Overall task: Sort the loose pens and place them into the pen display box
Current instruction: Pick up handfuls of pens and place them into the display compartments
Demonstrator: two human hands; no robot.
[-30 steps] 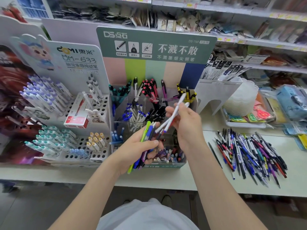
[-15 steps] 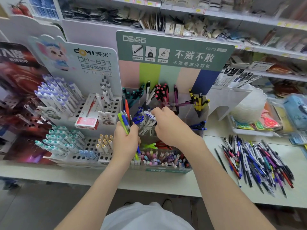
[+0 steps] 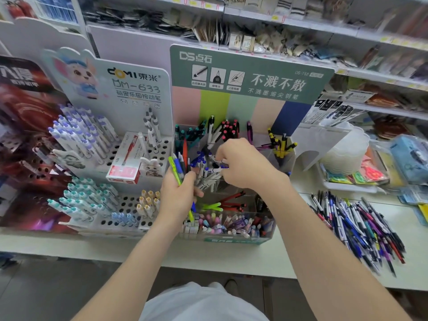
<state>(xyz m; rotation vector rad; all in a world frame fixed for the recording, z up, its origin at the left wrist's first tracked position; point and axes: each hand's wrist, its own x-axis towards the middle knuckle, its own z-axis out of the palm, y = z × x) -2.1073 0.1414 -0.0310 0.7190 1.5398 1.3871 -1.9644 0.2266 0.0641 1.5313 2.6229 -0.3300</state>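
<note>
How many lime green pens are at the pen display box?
3. One lime-green pen gripped in the left hand; a lime-green pair lying in the pen display box, middle row. Others may be hidden.

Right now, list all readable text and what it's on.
"DS点石": green header card of the clear pen display box
"不溅不散": same card
"不溅墨细尖钢笔": same card
"DS-758": same card
"DOMI東米": white cartoon-mouse stand card
"DM-633": same card
"萌宠乐园按动笔": same card
"DANGE": pale top-shelf pack
Unreadable: icon captions, red-and-white pen carton, yellow shelf tags.
</note>
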